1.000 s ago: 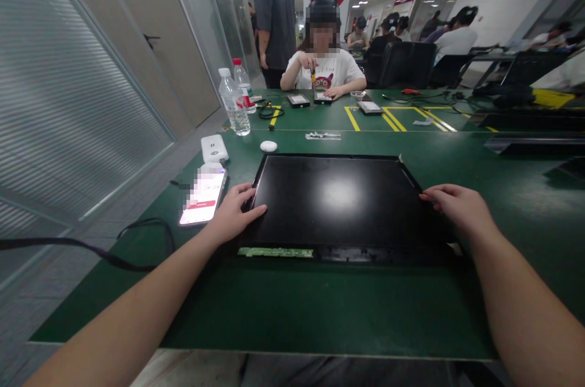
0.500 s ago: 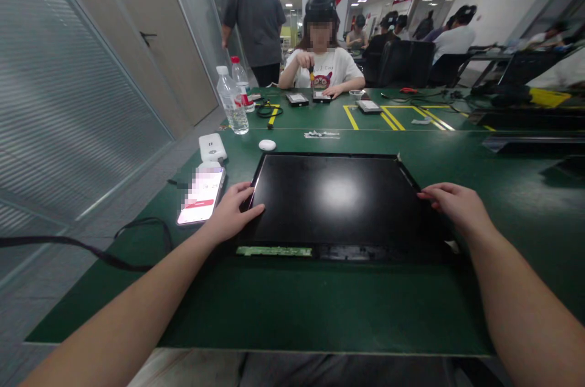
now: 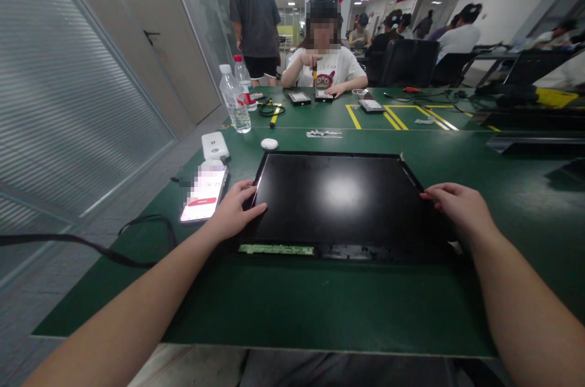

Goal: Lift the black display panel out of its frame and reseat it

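Note:
A black LCD screen panel [image 3: 338, 204] lies face up on the green table, with a strip of green circuit board [image 3: 276, 250] along its near edge. At the panel's left side, my left hand [image 3: 237, 207] holds the frame, its thumb over the screen's border and its other fingers along the side. My right hand [image 3: 459, 204] pinches the right edge between thumb and bent fingers; the fingertips are partly hidden. Whatever else might be in that pinch is too small to make out. A small pale tab shows at the panel's near right corner.
Left of the panel are a lit phone [image 3: 205, 193], a white power bank [image 3: 214, 146] and a white earbud case [image 3: 269, 144]. Two bottles [image 3: 235, 103] stand farther back. Across the table a co-worker [image 3: 326, 64] handles a screwdriver over a hard drive. A black strap [image 3: 91, 245] hangs off the left edge.
The view has shifted slightly, moving the table a little to the right. Both hands keep their places on the panel. A person in the background has walked farther away.

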Demonstrator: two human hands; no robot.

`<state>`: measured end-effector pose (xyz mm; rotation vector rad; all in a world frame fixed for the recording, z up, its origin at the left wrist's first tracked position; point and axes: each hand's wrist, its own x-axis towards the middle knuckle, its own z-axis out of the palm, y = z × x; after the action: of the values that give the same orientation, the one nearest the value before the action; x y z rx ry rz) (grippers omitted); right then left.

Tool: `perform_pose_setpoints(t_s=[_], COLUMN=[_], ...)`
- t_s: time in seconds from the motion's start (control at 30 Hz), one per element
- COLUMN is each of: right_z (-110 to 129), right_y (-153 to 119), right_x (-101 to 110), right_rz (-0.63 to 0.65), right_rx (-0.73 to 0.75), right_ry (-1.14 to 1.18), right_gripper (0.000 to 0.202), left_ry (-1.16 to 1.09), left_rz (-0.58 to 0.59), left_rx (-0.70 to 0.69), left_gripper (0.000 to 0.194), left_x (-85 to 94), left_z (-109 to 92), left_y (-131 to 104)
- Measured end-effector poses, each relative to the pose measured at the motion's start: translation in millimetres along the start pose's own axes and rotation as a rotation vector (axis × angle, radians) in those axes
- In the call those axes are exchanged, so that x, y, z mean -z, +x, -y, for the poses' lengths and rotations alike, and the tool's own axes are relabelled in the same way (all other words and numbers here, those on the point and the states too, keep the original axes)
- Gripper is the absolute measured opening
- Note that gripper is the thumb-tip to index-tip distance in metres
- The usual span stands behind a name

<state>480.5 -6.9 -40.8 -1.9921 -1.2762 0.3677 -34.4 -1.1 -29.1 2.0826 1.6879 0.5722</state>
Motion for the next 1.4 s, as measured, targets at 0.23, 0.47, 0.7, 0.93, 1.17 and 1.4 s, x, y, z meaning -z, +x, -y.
perform_pose_setpoints(t_s=[0.23,0.47,0.7,0.93,1.17,1.4], right_z=[14.9,22.3,18.6,17.8,18.9,23.8], right_y=[-5.5,-9.1,-7.7,-7.3,-7.7,-10.3], right_x=[3.6,4.7,1.7,1.7,1.5,3.4], right_rz=[0.015,0.025,0.025,0.02,0.018,-0.037], right_rx=[-0.176,-0.223,-0.223,-0.178,-0.162,-0.072], right_ry=[0.077,0.103,0.17,0.156,0.094,-0.088], right_gripper=[0.019,0.014,0.014,0.019,0.017,0.015], left_ry=[0.026,0.027,0.014,0.027,0.037,0.131], left_rz=[-0.02,-0.018,-0.031,-0.031,-0.018,0.213], left_rx=[-0.015,-0.015,0.004,-0.009,-0.024,-0.089], left_gripper=[0.064,0.067,0.069,0.065,0.077,0.097], left_x=[-0.7,-1.5,0.2,2.3,8.5,28.0], left_z=[1.4,3.9,3.3,3.4,-3.0,-6.5], left_y=[0.0,0.5,0.6,-0.3,-1.7,-11.3])
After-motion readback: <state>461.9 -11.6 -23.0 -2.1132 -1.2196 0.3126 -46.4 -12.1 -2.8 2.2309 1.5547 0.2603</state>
